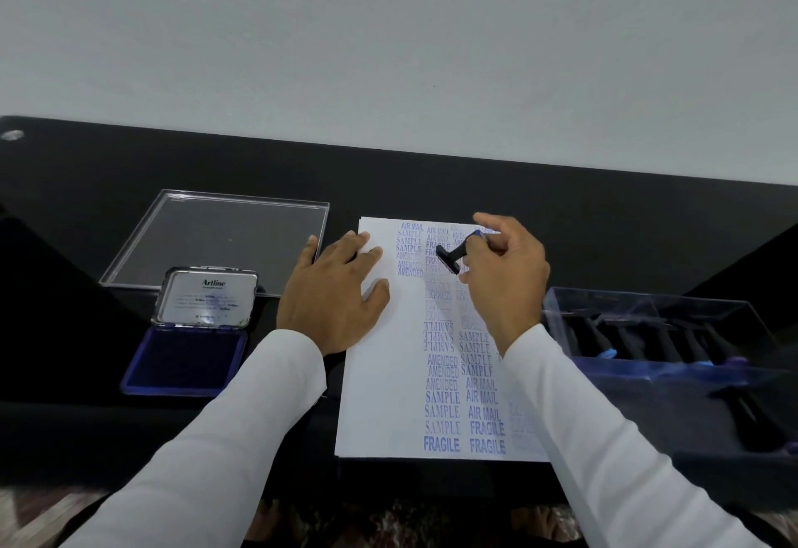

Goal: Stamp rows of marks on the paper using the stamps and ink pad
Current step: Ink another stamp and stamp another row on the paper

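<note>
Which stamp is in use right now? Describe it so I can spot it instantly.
Find the white paper on the black table. Near its far end, the right hand holds a black stamp, tilted. The other stamps lie in the clear tray at right.

Head view, steeply down, close

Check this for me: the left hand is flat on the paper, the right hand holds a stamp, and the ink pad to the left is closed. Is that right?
Not quite. The ink pad is open, its lid raised, as the head view shows. The rest holds: the left hand lies flat on the paper, and the right hand holds a stamp.
</note>
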The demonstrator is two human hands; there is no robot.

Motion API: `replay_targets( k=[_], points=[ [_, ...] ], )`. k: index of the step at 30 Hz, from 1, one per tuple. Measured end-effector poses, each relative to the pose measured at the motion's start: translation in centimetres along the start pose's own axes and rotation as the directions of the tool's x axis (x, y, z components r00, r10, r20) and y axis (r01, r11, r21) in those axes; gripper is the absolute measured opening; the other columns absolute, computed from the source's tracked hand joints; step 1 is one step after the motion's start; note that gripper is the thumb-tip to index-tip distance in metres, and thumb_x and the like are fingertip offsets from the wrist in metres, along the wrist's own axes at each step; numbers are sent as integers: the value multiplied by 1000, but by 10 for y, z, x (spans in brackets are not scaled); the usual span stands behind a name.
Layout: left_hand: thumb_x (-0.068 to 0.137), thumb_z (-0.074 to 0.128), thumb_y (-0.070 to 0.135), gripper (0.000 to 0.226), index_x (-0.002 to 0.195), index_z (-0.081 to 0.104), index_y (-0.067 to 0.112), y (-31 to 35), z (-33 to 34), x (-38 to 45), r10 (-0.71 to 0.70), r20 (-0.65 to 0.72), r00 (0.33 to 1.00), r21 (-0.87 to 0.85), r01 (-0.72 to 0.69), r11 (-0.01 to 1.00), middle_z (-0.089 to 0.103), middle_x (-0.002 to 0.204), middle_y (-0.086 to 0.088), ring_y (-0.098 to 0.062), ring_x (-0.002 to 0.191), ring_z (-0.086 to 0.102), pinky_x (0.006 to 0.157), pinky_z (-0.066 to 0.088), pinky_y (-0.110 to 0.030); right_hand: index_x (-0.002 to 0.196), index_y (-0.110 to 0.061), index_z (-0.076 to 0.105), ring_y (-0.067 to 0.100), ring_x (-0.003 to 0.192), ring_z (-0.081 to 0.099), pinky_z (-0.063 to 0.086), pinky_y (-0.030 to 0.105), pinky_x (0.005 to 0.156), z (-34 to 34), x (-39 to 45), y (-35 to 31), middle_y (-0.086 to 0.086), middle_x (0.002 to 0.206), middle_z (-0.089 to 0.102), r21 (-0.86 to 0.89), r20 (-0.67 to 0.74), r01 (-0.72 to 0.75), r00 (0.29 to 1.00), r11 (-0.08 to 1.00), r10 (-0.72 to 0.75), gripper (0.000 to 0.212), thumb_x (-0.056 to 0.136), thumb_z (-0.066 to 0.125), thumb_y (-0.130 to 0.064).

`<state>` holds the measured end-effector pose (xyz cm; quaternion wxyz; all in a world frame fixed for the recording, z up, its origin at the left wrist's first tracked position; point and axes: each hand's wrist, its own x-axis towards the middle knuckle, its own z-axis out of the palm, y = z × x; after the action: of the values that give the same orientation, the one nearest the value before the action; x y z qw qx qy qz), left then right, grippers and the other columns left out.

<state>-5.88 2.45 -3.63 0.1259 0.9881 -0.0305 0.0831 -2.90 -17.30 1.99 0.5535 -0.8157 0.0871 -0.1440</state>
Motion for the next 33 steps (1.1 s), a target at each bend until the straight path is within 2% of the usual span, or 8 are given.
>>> replay_targets(
  k=[7,14,20,23,28,33],
  points=[
    [94,30,61,65,146,49,28,1,0,0,-3,3,1000,-5,3,1000,39,159,6,-18,148,33,125,10,-50,96,-29,71,14,79,71,62,39,76,1,-5,3,-9,89,72,11,0,-32,1000,999,32,17,92,64,-15],
    [94,31,60,64,147,49,27,2,-1,-1,-3,0,1000,3,3,1000,39,158,6,-18,148,33,125,10,-50,100,-26,72,14,79,70,62,39,75,-1,-6,3,-9,90,71,-3,14,-20,1000,1000,20,14,93,64,-17],
    [94,33,57,63,146,50,26,3,-1,1,1,-1,1000,13,-1,1000,40,158,5,-18,148,33,125,12,-52,93,-27,71,15,76,70,62,40,74,-5,-9,3,-10,85,71,7,15,-25,1000,1000,25,15,90,64,-15],
    [93,34,55,62,145,50,25,5,-2,4,-6,21,1000,39,5,999,40,157,3,-19,148,32,124,11,-54,97,-24,74,15,77,70,62,40,72,-12,-10,2,-9,84,71,18,17,-31,999,999,31,16,88,64,-14],
    [97,48,49,53,145,49,26,21,-9,4,-19,21,1000,95,17,995,39,158,1,-23,149,31,123,10,-58,101,-22,73,15,81,70,62,39,72,-32,-15,0,-5,90,71,14,31,-15,999,1000,14,15,90,65,-14],
    [97,48,53,53,145,50,29,56,-16,-8,19,-6,1000,18,-19,1000,41,157,2,-24,146,36,124,14,-55,98,-22,72,14,80,69,62,40,71,-61,-20,-4,-7,87,71,22,-5,26,1000,999,-25,14,89,64,-14]
  ],
)
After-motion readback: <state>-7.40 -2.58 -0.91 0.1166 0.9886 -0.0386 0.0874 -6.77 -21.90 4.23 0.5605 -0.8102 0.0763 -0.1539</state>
